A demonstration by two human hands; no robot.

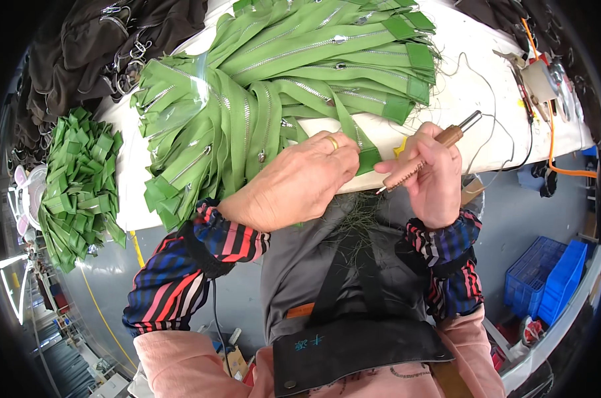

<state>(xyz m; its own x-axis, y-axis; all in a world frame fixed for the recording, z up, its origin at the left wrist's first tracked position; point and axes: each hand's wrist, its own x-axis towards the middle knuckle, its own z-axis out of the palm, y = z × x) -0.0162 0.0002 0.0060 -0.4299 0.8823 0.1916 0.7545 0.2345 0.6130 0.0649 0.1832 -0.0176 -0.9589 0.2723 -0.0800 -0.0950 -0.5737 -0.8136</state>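
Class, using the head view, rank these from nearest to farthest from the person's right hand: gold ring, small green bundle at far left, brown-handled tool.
1. Brown-handled tool: in the right hand.
2. Gold ring: on the left hand.
3. Small green bundle: far left of the view.

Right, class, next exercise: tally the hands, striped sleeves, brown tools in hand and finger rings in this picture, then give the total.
Hands: 2 (left hand, right hand)
Striped sleeves: 2 (left sleeve, right sleeve)
Brown tool: 1
Finger ring: 1
Total: 6
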